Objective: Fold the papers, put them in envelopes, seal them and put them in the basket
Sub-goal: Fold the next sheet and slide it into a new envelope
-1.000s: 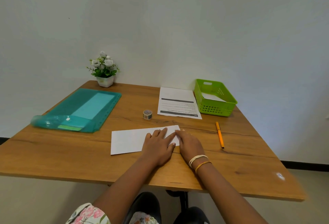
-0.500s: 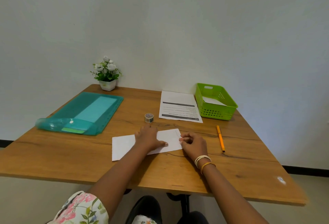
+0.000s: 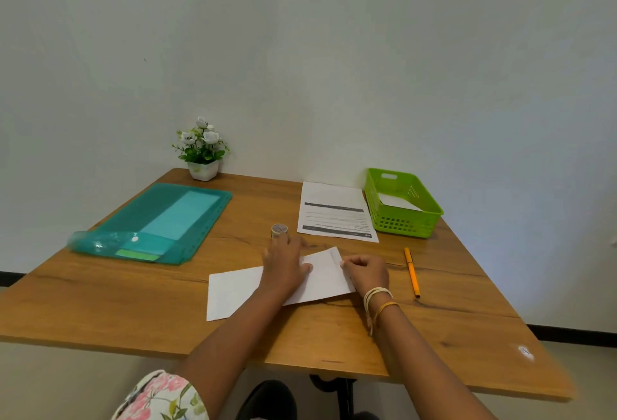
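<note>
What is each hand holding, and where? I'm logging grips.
Right hand pinches the white paper envelope at its right end. Left hand holds nothing, reaching toward the small tape roll.

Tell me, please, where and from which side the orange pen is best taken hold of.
Probably at the middle of the orange pen, from above, with fingers closing across its thin barrel. It lies flat on the table, its length running away from the person, with bare wood on both sides. The right hand is nearest, but now pinches the envelope.
</note>
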A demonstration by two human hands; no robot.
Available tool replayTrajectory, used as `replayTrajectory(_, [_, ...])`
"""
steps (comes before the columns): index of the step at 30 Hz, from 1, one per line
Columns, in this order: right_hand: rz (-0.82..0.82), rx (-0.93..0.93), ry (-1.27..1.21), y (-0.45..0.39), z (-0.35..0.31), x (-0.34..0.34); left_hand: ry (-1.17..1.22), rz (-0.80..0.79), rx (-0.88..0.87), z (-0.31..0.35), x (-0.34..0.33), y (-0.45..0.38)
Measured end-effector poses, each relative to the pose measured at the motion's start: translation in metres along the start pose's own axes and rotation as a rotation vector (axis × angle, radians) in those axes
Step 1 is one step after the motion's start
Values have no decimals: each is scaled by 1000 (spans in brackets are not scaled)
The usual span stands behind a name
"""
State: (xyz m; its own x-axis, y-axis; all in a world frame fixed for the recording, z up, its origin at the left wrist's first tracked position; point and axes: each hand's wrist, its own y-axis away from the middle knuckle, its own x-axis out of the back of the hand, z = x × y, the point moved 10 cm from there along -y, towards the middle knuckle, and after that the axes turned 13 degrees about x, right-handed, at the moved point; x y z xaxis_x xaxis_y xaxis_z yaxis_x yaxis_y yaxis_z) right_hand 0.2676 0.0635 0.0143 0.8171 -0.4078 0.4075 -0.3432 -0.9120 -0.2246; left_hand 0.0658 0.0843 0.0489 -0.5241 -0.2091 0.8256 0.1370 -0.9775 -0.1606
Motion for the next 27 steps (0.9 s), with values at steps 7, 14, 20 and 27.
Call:
replayTrajectory(7, [76,-314,-821,9,-14,-30,488,-138,89,29,14,4])
replayTrajectory(14, [-59,-306,-1175,12,-58,-43,617,-173,-30,49,35,14])
replayTrajectory(20, [-31,-162,-960,1,-65,-36,992,46,279,21,82,-8])
replayTrajectory(27, [-210,-217,-826,17,-58,-59,1813,-148,521,7,98,-23])
